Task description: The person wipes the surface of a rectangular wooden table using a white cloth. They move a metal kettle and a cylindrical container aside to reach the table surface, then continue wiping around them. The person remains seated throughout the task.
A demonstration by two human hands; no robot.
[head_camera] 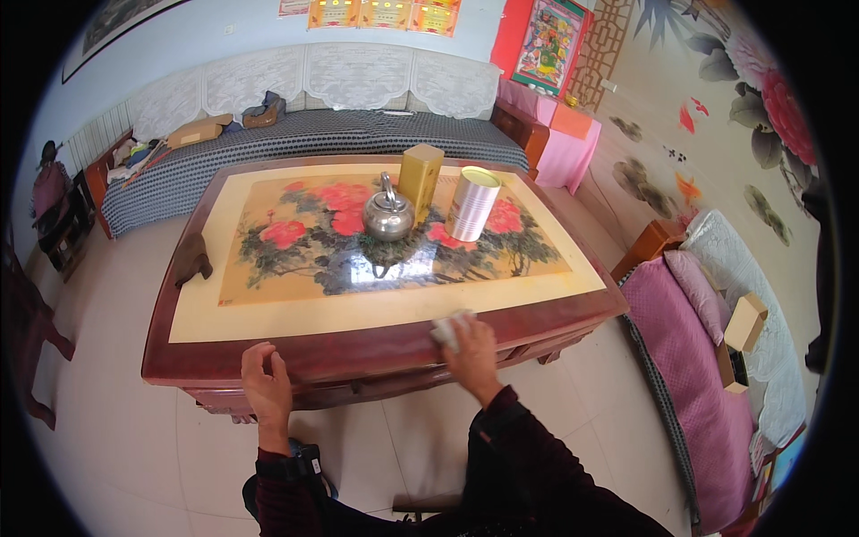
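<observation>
My right hand (474,357) is closed around a crumpled pale cloth (445,331), pressed on the front rim of a dark red wooden table (322,354). My left hand (266,386) hovers by the front edge farther left, fingers loosely curled and holding nothing visible. On the tabletop, which bears a glossy peony picture (302,262), stands a steel kettle (388,218) with its handle up. Behind it rises a tall gold tin (421,181). A round pale canister (472,208) with a yellowish-green top stands to their right.
A dark brown object (192,260), its kind unclear, sits on the table's left rim. A covered long sofa (309,137) lies behind, with a cardboard box (199,131) on it. At right is a pink-covered sofa (691,376) with an open box (733,366). A person (52,194) sits far left.
</observation>
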